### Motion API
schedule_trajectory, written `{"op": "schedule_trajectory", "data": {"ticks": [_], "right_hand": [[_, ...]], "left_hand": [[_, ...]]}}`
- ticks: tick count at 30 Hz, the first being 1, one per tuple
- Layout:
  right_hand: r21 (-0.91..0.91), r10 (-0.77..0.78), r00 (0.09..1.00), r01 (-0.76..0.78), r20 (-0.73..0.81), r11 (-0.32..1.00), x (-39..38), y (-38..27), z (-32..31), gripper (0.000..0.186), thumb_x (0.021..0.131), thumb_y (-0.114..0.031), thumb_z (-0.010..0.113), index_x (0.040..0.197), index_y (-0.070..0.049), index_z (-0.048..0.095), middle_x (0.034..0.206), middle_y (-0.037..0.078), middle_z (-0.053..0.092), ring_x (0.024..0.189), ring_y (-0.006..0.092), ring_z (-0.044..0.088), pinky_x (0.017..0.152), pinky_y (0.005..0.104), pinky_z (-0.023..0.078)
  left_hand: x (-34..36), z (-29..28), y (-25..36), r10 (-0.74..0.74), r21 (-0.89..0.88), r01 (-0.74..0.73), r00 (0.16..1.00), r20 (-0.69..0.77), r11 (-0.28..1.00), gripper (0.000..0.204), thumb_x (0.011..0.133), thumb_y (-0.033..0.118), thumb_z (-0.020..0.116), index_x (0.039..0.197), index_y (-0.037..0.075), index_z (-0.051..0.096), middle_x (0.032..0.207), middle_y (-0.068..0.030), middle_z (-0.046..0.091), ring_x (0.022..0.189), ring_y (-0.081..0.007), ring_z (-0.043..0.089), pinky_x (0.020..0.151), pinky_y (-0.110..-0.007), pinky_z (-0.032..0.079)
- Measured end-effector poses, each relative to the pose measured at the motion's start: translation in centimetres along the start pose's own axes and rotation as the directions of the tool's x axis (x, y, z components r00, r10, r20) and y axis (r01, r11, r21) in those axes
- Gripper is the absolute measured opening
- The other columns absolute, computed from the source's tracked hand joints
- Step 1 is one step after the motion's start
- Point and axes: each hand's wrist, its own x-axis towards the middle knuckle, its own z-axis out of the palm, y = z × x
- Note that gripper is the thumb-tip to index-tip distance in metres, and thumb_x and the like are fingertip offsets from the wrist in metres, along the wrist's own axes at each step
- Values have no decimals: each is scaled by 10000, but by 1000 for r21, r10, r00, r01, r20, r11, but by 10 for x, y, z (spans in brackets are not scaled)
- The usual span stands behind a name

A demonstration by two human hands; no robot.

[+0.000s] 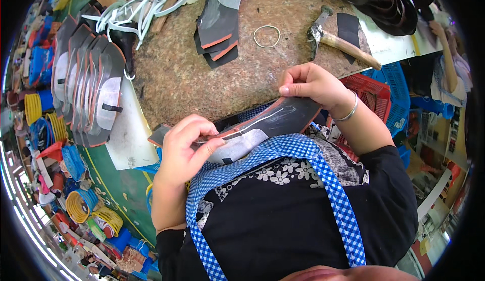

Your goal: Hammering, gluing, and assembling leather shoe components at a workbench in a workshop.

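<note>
A curved black leather-like piece (288,118) with orange-red edges and a pale grey patch lies across my lap, against the blue checked apron. My left hand (188,147) pinches its upper edge between thumb and fingers, near the pale patch. Toward the other end, my right hand (316,85) grips the same edge, thumb pressed on the fingers. A whitish line runs along the piece's dark face. Beyond my hands, a few similar black pieces (220,23) lie stacked on the stone-topped table (177,79).
A wooden-handled hammer (348,48) rests at the right over a black strip (348,31). A rubber band (267,36) lies mid-table. Several overlapping black pieces (91,84) fan out at the left. Pale strips (146,13) are heaped far left; red basket (366,96) stands at the right.
</note>
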Motion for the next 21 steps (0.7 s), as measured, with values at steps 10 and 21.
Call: {"op": "schedule_trajectory", "data": {"ticks": [10,21], "right_hand": [[-59,-513,718,555,-471,830,-11,-16,23,193,917,-188,674,981,-13,622,954,99,661,894,158,653,775,286,519],[-259,-93,991,64,-100,964,-4,-1,12,207,849,-41,723,1026,7,628,803,22,674,723,53,610,651,216,497]], "left_hand": [[-28,-23,50,390,382,-351,920,-27,855,263,622,148,839,800,62,666,767,-51,632,669,-226,620,577,-335,474],[24,7,-44,-76,128,88,992,-96,988,90,814,38,692,857,5,620,809,-83,590,723,-180,593,667,-284,472]]}}
